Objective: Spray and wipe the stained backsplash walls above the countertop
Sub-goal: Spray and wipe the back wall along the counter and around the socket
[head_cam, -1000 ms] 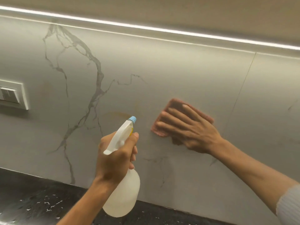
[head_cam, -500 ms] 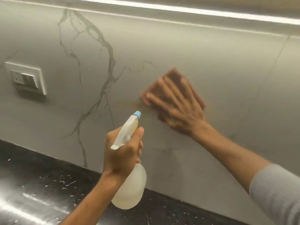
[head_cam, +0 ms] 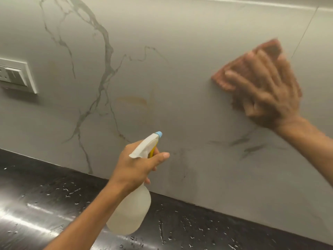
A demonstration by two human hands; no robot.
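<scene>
The grey marble-veined backsplash fills the view, with a faint orange-brown stain near its middle. My left hand grips a white spray bottle by the neck, its blue-tipped nozzle pointing at the wall below the stain. My right hand, blurred by motion, presses a reddish-pink cloth flat on the wall at the right, well clear of the stain. The cloth shows mostly above and left of the fingers.
A black speckled countertop runs along the bottom, glossy with light glare. A white switch and socket plate is mounted on the wall at the far left. A thin vertical panel joint runs behind the cloth.
My right hand has swept the cloth to the right, away from the stain, which now shows uncovered. The left hand keeps holding the bottle in about the same pose; the view has shifted.
</scene>
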